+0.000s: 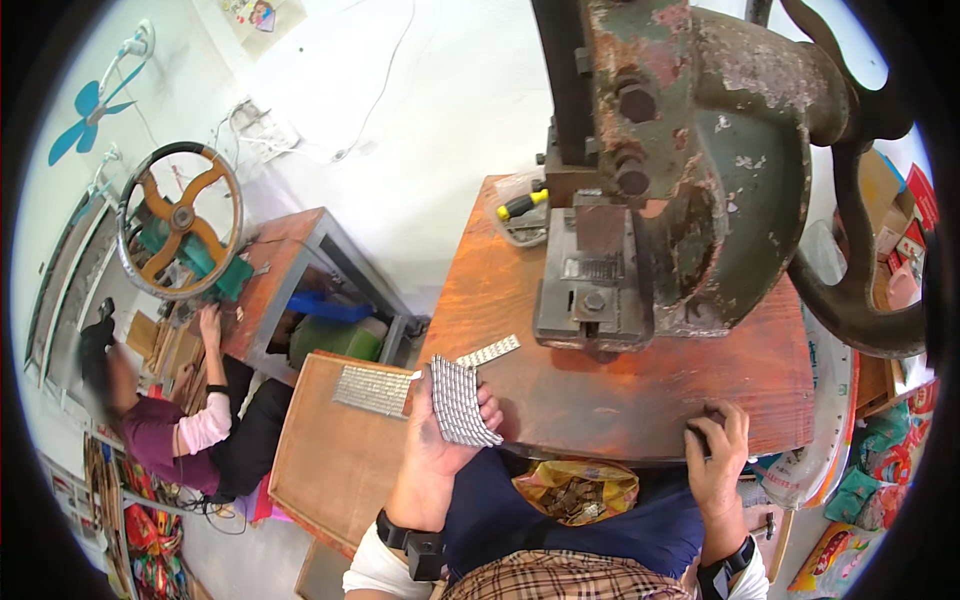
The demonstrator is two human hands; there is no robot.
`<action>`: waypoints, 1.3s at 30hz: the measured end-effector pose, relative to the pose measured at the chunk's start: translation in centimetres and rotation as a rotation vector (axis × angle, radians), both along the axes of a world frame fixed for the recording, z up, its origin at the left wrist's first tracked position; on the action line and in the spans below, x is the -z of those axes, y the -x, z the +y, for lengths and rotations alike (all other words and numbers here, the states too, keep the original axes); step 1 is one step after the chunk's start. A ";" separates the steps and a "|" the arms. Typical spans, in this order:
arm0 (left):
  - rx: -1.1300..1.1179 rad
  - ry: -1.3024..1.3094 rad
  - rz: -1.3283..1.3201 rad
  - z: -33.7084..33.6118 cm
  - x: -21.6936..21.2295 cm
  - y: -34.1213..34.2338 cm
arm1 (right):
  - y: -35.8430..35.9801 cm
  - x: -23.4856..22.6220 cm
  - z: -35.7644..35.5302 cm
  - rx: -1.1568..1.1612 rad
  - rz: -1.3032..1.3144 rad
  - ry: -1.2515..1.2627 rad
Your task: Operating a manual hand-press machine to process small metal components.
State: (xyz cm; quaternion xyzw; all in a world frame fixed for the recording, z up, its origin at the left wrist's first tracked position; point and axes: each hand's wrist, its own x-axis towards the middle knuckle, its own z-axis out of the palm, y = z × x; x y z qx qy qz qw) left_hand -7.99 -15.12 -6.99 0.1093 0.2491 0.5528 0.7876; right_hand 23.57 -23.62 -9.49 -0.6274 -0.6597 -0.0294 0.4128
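My left hand [432, 462] is wrapped round a stack of silvery ribbed metal strips [462, 405], held upright over the near left part of the wooden bench. Just beyond it a short perforated metal strip [489, 351] lies flat on the bench top. At the bench's near right edge rests my right hand [718, 450], its fingers loosely bent, with a gap between thumb and forefinger and nothing seen in them. A heavy green hand press [745, 170] stands behind both hands. Its steel die block [590, 300] sits on the bench, apart from my hands.
Left of my lap, a wooden tray [330, 450] carries a sheet of metal strips [371, 389]. A yellow bag [575, 490] with small metal pieces lies at my lap. A yellow-handled screwdriver [522, 204] rests on a plastic tub. Another person [185, 435] works at the left bench.
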 end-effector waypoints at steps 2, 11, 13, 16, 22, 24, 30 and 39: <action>0.011 0.032 -0.028 -1.0 0.2 -0.4 | -0.2 -0.1 0.1 0.001 0.012 0.018; 0.237 0.103 -0.038 -5.4 4.9 -1.2 | -0.6 0.5 0.9 -0.039 -0.013 0.040; 0.298 0.099 -0.076 -5.8 6.3 -1.7 | -1.2 0.4 0.8 -0.027 -0.056 0.032; 0.480 -0.177 0.488 -7.1 8.9 -0.9 | -1.3 0.5 1.1 -0.036 -0.079 0.005; 0.900 -0.791 1.677 -6.7 19.6 -4.7 | -0.3 0.7 1.5 -0.079 -0.101 -0.050; 0.871 -0.742 1.845 -7.3 21.0 -3.5 | -0.6 0.8 1.2 -0.077 -0.093 -0.032; -0.470 -0.638 1.777 -5.5 8.3 4.1 | -0.3 0.8 1.0 0.007 -0.115 -0.003; -0.349 -0.965 2.341 6.2 2.7 -0.3 | 0.6 1.2 1.5 0.079 -0.167 0.017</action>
